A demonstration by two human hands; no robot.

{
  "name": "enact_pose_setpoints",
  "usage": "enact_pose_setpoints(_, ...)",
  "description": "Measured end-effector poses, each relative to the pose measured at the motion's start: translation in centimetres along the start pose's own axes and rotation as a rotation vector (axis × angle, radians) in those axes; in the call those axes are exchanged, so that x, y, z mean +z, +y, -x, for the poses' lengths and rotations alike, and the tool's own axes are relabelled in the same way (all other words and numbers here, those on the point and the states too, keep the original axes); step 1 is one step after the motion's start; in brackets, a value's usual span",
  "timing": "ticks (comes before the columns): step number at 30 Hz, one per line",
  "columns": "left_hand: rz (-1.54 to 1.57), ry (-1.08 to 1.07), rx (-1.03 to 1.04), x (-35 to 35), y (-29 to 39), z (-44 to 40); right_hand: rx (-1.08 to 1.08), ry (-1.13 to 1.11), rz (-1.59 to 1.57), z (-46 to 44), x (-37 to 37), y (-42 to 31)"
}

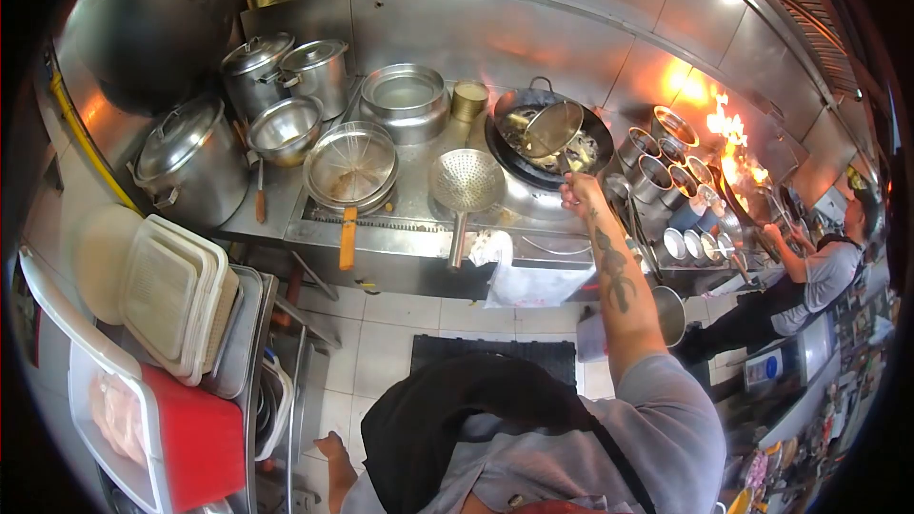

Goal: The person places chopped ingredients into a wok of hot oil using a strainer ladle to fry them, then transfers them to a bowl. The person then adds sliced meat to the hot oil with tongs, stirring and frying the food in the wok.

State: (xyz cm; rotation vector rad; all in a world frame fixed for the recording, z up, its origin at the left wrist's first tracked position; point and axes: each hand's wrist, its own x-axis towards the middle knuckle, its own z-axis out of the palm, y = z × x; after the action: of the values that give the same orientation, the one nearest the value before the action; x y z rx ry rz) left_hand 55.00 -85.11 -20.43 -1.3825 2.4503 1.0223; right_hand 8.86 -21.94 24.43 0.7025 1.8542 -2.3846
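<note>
My right hand [579, 192] is closed around the handle of a round, flat-looking skimmer [554, 128]. The skimmer's head is tilted inside a dark wok [505, 154] on the stove. Pale and dark pieces of food [583, 154] lie in the wok beside and below it; blur hides what they are. My left hand [330, 445] hangs low at my side, away from the stove, its fingers loosely apart and nothing visible in it. Left of the wok, a perforated ladle [466, 181] and a wire strainer with a wooden handle [350, 167] rest on the counter.
Lidded pots [181, 148] and a wide pot of liquid [403, 95] stand at the back left. Metal containers [652, 174] sit right of the wok. Beyond them, another person [819, 271] works near tall flames [731, 138]. A red bin [195, 438] stands at lower left.
</note>
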Motion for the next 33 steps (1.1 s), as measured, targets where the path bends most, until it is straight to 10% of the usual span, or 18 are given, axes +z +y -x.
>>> enact_pose_setpoints(17, -0.250, -0.055, 0.043, -0.8, -0.1, 2.2, 0.054, -0.140, -0.207, -3.8, -1.7, 1.4)
enact_pose_setpoints(19, -0.561, 0.389, 0.286, -0.3, 0.1, 2.1, 0.037, -0.147, -0.169, -2.9, -1.9, 1.4)
enact_pose_setpoints(28, -0.598, 0.487, 0.480, 0.6, -1.1, 1.4, 0.001, -0.042, 0.005, -3.1, -2.0, 1.7)
enact_pose_setpoints(31, -0.202, -0.083, 0.152, -1.0, 0.2, 2.1, 0.012, -0.086, -0.091, -4.5, -1.4, 1.7)
enact_pose_setpoints(33, 0.108, 0.051, -0.075, 0.2, 0.2, 2.1, 0.088, -0.159, -0.253, -5.7, -1.1, 1.5)
